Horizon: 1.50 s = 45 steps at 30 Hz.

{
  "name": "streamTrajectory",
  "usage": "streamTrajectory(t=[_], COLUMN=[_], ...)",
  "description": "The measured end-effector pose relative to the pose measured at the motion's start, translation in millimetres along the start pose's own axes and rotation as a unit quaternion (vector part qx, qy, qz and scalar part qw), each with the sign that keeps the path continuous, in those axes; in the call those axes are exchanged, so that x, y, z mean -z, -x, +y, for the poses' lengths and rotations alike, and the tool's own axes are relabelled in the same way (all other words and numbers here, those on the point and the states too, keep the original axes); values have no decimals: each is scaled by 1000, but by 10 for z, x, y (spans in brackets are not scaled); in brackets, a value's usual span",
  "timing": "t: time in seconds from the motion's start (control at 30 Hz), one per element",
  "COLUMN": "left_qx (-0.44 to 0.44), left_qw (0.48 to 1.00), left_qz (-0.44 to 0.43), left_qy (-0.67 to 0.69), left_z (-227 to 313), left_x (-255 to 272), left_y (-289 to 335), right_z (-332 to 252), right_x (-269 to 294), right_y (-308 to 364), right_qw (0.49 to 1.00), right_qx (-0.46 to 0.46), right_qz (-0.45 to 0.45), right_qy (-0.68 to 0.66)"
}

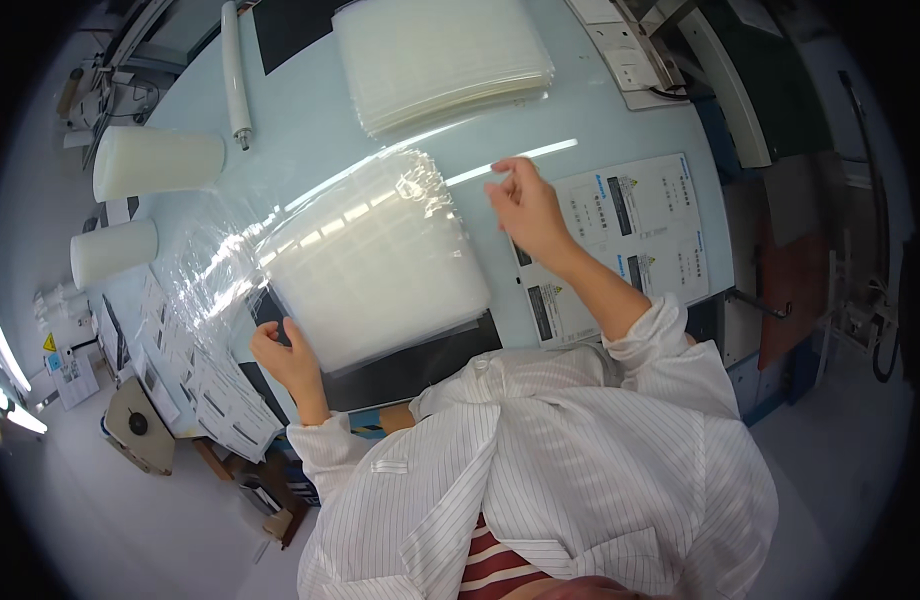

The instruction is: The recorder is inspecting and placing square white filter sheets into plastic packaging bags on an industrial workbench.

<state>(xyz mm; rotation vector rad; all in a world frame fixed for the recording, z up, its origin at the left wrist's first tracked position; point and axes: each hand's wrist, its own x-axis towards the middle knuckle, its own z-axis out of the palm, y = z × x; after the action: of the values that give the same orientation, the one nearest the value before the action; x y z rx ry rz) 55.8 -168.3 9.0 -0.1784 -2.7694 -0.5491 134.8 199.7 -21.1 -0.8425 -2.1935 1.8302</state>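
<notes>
A stack of translucent plastic sheets [380,275] lies in front of me on a black mat [425,355], its top glossy and crinkled at the far right corner. Beside the stack's near left corner is my left hand [288,362], fingers loosely bent and thumb apart from them; I see nothing held. My right hand [532,212] hovers right of the stack, above the table, with bent, parted fingers and nothing in them. Loose clear film [205,265] spreads wrinkled along the stack's left side.
A larger stack of translucent sheets [445,60] sits at the far side. Two whitish rolls [160,162] stand at the left, near a long white roller [234,75]. Printed sheets [640,235] lie under my right forearm, and more printed sheets [215,395] hang at the left edge.
</notes>
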Motion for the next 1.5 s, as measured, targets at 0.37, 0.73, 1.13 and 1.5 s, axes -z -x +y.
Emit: streamTrajectory(t=[0.37,0.73,1.13,1.5], left_qx=[-332,-478,-546,-506], left_qw=[888,871,828,827], left_qz=[-115,-76,-69,-191], left_qy=[297,90,107,156], left_z=[2421,2981,2866,2948], left_x=[-1371,-2139,-1881,-1892], left_y=[-1014,-925,-820,-974], right_z=[200,231,259,219], right_x=[658,708,492,373], right_y=[-1552,-1236,-1004,-998], right_qw=[942,974,896,838], right_qx=[63,-20,-117,-75], right_qz=[276,187,65,69], right_qy=[180,-129,-423,-536])
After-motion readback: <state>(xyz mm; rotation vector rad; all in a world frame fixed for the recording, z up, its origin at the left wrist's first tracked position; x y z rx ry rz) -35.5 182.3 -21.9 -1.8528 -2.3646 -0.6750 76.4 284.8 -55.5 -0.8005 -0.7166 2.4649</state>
